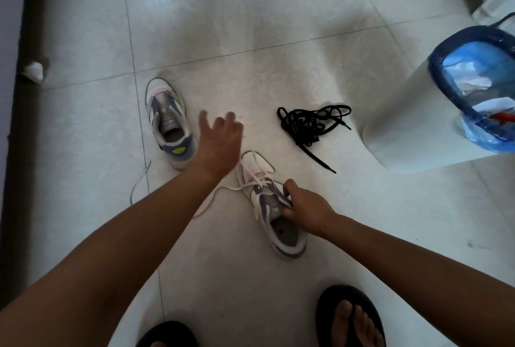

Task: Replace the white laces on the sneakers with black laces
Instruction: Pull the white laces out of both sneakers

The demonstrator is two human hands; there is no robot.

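Right hand [305,208] grips the tongue of the near white-and-purple sneaker [274,207], its long axis running away from the person, while the left hand [220,143], fingers spread and holding nothing, hovers beyond the toe, nearer the loosened white lace [223,193]; tangled black laces [312,123] lie beyond the right hand

Bare tiled floor [278,73] lay open beyond the two sneakers. A tangle of black laces [312,126] sat to the right, and a bag-lined bin [418,129] blocked the far right.
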